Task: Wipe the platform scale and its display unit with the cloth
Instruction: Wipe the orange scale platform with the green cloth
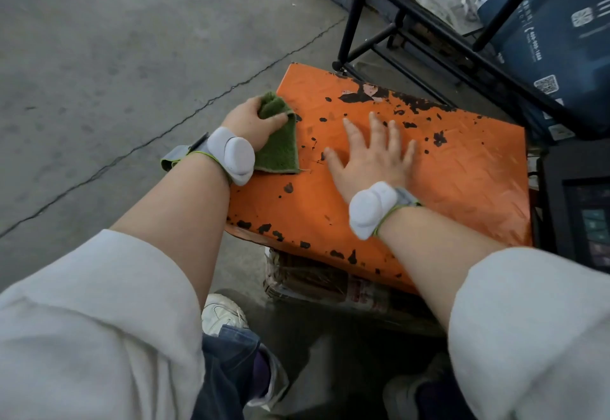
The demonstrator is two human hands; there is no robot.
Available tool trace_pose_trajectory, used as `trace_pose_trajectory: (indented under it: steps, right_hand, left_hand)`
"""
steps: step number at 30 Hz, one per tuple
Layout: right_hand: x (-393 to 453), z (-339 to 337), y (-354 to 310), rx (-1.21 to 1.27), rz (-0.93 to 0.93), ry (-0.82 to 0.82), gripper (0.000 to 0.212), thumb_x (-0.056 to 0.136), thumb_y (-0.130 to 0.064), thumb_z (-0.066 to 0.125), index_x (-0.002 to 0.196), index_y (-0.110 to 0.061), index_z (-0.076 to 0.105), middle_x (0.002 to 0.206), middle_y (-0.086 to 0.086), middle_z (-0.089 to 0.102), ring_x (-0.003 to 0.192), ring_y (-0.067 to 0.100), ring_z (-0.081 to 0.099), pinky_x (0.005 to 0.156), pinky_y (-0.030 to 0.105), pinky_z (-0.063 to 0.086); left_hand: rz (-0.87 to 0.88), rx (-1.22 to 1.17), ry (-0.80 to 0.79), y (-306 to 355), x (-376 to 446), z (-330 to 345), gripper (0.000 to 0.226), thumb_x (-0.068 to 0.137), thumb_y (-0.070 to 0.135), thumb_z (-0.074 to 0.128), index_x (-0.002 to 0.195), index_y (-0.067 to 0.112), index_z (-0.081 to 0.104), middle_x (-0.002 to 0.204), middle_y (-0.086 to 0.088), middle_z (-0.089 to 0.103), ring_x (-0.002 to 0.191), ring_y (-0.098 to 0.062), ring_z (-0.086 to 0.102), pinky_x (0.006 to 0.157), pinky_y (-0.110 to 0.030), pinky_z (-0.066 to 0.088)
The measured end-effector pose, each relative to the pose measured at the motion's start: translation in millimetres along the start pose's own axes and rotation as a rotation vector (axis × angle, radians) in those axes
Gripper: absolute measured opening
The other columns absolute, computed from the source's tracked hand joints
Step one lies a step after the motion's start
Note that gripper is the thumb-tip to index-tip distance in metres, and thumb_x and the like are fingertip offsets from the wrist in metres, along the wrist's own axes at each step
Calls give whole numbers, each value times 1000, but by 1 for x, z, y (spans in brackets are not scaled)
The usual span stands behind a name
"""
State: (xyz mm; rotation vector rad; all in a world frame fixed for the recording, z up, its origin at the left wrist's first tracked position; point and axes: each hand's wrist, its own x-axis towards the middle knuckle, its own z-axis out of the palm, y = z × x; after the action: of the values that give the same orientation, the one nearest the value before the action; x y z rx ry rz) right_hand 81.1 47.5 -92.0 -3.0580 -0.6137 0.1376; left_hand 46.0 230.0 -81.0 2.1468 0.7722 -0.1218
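Hands work a chipped orange platform scale on a cracked concrete floor.

At the platform's left edge, the left hand grips a bunched green cloth; the right hand lies flat, fingers spread, near the middle. Bare orange surface stretches right toward the dark display unit. A black metal rack crowds the far edge.

Orange platform scale, black chips; green cloth.
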Motion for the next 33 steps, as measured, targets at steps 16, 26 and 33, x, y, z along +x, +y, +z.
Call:
trace_pose_trajectory:
  steps: [16, 26, 33]
  right_hand:
    - [37, 11, 19, -42, 63, -23, 63, 90, -64, 14, 147, -38, 8, 159, 4, 2, 145, 36, -5, 112, 64, -1]
    - [37, 13, 19, -42, 55, 5, 64, 90, -64, 14, 147, -37, 9, 159, 5, 4, 145, 37, -4, 111, 65, 0]
    - [38, 14, 19, -40, 55, -9, 64, 90, -64, 14, 147, -37, 9, 159, 5, 4, 145, 37, -4, 111, 65, 0]
  left_hand:
    - [-32, 49, 52, 12, 34, 10, 44, 98, 33, 43, 138, 14, 40, 135, -10, 51, 123, -30, 48, 95, -33, 37]
    - [-147, 282, -83, 16, 31, -5, 45, 98, 39, 43, 121, 1, 53, 112, -17, 57, 90, -26, 48, 76, -33, 34]
    - [-41, 155, 3, 29, 43, 10, 46, 98, 32, 45, 139, 12, 38, 137, -12, 50, 123, -32, 48, 93, -33, 38]
